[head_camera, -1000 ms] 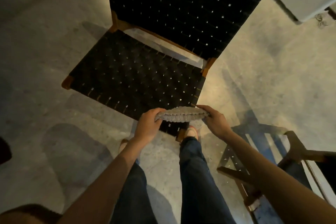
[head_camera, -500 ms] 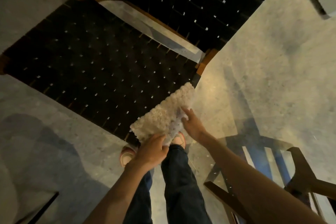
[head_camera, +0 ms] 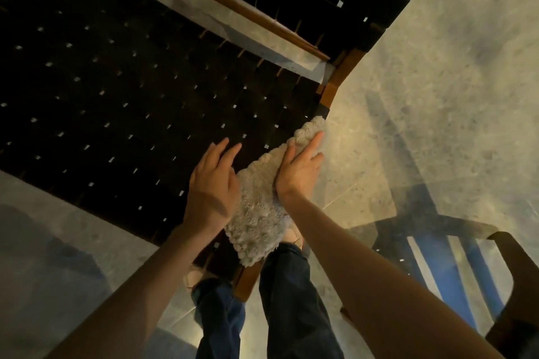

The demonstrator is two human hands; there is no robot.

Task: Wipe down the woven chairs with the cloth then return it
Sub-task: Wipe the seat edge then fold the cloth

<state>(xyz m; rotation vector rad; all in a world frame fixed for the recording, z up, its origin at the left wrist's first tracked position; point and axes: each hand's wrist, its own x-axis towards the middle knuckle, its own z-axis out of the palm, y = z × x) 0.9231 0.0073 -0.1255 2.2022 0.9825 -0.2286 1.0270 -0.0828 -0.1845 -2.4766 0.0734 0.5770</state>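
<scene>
cloth (head_camera: 256,221) now down flat on the woven seat (head_camera: 116,96), no longer pinched aloft | right hand (head_camera: 297,172) presses it, fingers straight | left hand (head_camera: 211,186) flat at its edge, fingers straight

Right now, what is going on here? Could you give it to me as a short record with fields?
Cloth: pale, nubbly, spread along the seat's right edge
Right hand: flat on the cloth, fingers straight, pressing it down
Left hand: flat on the seat, fingers straight, close beside the cloth
Chair seat: black woven straps, wooden frame
Second chair: wooden, partly in view at lower right
Floor: pale speckled stone
Stage: cloth laid out for wiping, not yet returned
</scene>
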